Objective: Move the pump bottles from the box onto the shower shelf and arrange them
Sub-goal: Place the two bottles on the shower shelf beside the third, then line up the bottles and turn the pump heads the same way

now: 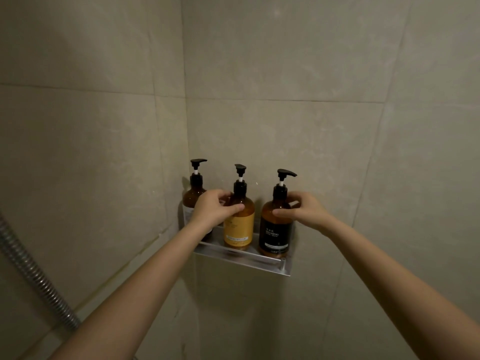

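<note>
Dim beige-tiled shower corner, hose [31, 270] at the left edge, metal shelf [241, 259] fixed to the wall. Stood upright in a row on it: brown bottle [192, 196] (partly hidden by the wrist), yellow-label bottle [239, 229], black-label bottle [276, 235]. Clasped the middle one's shoulder with the left hand [211, 207]; pinched the black-label one's shoulder with the right hand [304, 210]. Seemed best to twist each gently, base flat on the shelf, labels facing outward, gaps even.
</note>
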